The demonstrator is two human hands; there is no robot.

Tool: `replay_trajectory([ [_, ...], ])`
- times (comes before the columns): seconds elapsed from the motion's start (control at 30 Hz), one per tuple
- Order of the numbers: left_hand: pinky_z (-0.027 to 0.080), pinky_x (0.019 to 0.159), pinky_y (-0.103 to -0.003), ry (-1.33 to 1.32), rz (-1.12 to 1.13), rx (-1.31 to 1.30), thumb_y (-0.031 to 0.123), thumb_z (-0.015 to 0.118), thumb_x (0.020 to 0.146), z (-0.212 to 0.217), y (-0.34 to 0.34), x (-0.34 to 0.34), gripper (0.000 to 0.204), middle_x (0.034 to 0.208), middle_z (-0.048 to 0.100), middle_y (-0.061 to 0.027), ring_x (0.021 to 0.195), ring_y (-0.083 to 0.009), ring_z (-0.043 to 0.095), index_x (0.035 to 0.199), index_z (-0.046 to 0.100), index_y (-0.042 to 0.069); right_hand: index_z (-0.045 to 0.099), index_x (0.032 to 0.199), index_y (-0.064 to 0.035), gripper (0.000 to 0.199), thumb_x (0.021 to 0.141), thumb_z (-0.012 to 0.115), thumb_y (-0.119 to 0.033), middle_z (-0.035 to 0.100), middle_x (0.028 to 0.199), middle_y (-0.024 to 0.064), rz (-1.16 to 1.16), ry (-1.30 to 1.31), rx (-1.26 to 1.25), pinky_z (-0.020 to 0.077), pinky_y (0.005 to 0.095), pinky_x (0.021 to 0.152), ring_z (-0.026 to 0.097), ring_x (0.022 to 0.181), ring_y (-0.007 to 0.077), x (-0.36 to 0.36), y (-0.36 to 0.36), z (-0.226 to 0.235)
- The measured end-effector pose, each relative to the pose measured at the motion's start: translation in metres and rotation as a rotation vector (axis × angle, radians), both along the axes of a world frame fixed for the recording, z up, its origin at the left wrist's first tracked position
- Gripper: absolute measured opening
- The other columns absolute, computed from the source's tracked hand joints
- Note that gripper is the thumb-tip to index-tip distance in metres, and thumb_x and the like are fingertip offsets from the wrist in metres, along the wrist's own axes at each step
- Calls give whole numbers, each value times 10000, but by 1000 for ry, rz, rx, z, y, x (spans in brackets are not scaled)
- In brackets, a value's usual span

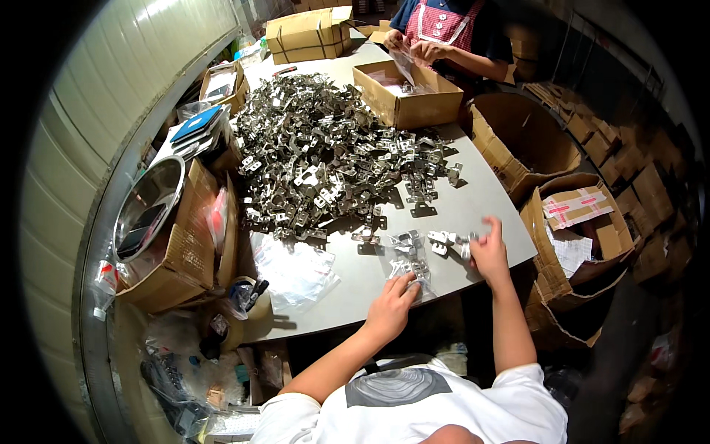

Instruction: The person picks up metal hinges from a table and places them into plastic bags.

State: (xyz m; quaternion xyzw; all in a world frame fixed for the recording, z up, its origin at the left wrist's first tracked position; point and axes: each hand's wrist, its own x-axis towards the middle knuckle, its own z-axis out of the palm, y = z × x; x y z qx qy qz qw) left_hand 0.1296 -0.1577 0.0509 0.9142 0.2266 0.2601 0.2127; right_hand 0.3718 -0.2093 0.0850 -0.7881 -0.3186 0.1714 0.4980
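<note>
Head view: grey table (489, 194) bears a heap of metal hinges (318, 155). Left hand (392, 305), fingers extended, overlies a transparent plastic bag (406, 259) near the front edge; pinch indeterminable. Right hand (489, 257), index raised, other fingers curled, meets a single hinge (446, 240) beside the bag; hold indeterminable.

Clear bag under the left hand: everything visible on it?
The bag is thin, glossy, wrinkled and see-through, apparently plastic. It lies on the pale table, close to the person's side, with shiny metal parts showing through it. The left hand touches its near end. Whether it is sealed, I can't tell.
</note>
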Motion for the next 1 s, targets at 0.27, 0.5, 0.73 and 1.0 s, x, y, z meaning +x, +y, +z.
replay_trajectory([
  [0.27, 476, 908, -429, -296, -38, -143, -103, 596, 712, -11, 6, -10, 410, 1181, 571, -165, 1062, -375, 557, 1103, 622, 16, 677, 1004, -70, 250, 764, 673, 2, 482, 982, 138, 213, -553, -132, 487, 373, 759, 576, 856, 279, -34, -75, -17],
  [0.5, 469, 914, -438, -328, -24, -101, -109, 588, 687, -4, 3, -13, 467, 1182, 572, -165, 1065, -369, 556, 1138, 603, 12, 664, 829, -30, 157, 721, 771, 8, 421, 1021, 86, 323, -430, 213, 479, 312, 656, 548, 756, 169, -28, -90, -25],
  [0.73, 441, 962, -427, -338, -17, -215, -108, 572, 665, 21, 0, -1, 559, 1258, 543, -179, 1108, -374, 533, 1219, 544, -42, 627, 820, 38, 87, 829, 694, -17, 402, 1068, 49, 425, 629, 330, 563, 237, 661, 549, 800, 104, -62, -91, -33],
  [1.0, 451, 1019, -396, -226, -147, 57, -80, 610, 682, 18, -8, 11, 527, 1350, 520, -143, 1250, -339, 492, 1207, 575, -40, 582, 1018, -12, 146, 917, 646, -96, 560, 857, 19, 270, 1174, 486, 573, 234, 662, 591, 684, 82, -93, -75, -41],
])
